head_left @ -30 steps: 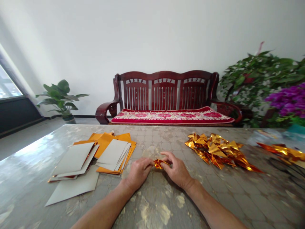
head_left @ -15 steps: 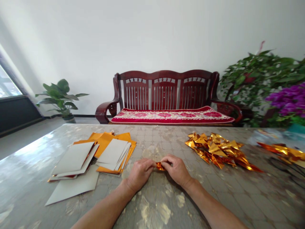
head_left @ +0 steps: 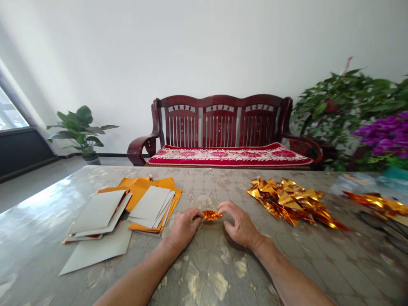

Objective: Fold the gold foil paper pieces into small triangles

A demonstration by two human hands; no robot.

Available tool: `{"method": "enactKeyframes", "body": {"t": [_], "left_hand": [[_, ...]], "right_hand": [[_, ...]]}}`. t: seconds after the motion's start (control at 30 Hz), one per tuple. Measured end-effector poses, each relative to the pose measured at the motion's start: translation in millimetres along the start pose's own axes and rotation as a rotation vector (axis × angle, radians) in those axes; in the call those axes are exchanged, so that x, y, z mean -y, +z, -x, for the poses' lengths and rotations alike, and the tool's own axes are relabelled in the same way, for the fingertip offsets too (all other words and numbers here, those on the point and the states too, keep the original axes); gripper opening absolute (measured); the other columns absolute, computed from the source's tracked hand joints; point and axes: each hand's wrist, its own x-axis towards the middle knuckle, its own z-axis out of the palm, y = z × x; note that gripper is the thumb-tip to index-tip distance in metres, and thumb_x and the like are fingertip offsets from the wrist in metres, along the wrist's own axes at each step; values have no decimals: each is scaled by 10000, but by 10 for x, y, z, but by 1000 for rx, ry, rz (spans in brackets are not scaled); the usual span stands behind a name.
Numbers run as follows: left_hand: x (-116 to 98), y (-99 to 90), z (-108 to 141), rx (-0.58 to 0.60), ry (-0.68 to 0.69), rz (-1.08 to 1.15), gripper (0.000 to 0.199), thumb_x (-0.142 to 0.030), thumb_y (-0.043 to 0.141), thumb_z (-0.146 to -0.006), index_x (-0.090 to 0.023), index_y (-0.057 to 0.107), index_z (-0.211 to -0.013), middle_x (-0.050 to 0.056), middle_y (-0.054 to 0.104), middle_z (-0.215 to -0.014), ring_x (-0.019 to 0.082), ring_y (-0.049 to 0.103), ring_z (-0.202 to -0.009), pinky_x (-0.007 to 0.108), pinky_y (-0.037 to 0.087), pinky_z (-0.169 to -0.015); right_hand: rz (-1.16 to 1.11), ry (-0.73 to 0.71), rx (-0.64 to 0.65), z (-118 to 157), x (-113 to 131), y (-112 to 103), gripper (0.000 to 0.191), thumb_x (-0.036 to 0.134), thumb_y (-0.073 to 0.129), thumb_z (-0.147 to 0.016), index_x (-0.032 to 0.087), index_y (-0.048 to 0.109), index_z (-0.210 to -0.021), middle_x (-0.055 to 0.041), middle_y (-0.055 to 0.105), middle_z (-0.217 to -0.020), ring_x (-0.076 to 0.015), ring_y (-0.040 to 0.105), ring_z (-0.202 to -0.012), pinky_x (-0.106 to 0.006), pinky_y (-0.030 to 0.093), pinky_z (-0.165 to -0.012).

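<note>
A small folded piece of gold-orange foil (head_left: 212, 215) lies at the middle of the table, pinched at its left end by the fingertips of my left hand (head_left: 184, 229). My right hand (head_left: 239, 225) hovers just to the right of the foil, fingers curved and apart, its fingertips close to the foil's right end. Beside them, a heap of folded gold foil triangles (head_left: 287, 202) lies to the right. To the left are loose grey card sheets (head_left: 98, 212) and a stack of grey card (head_left: 150, 204) on orange paper sheets (head_left: 140, 191).
The hands work over a mottled grey patterned tabletop (head_left: 204, 267). More gold foil (head_left: 376, 200) and dark loops, possibly scissors handles (head_left: 379, 225), lie at the right edge. Beyond the far table edge stand a red-cushioned wooden bench (head_left: 219, 127) and potted plants (head_left: 344, 110).
My right hand has let go of the foil and moved up and right, fingers opening. The foil now shows flatter and longer, held by my left hand alone.
</note>
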Motion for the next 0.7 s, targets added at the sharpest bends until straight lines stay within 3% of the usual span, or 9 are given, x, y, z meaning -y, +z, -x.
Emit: {"method": "enactKeyframes", "body": {"t": [0.3, 0.7], "left_hand": [[-8, -10, -8, 37, -13, 51, 169, -99, 609, -801, -225, 722, -792, -44, 731, -751, 110, 654, -715, 166, 437, -684], [-72, -44, -1, 108, 10, 97, 129, -197, 645, -844, -264, 755, -847, -42, 766, -837, 123, 688, -781, 172, 468, -744]], "right_hand": [[114, -66, 35, 7, -78, 73, 272, 52, 540, -857, 237, 725, -932, -31, 678, -880, -154, 637, -827, -249, 497, -749], [-74, 110, 13, 40, -83, 194, 245, 114, 587, -864, 268, 764, -936, -1, 757, -957, -146, 707, -873, -242, 545, -813]]}}
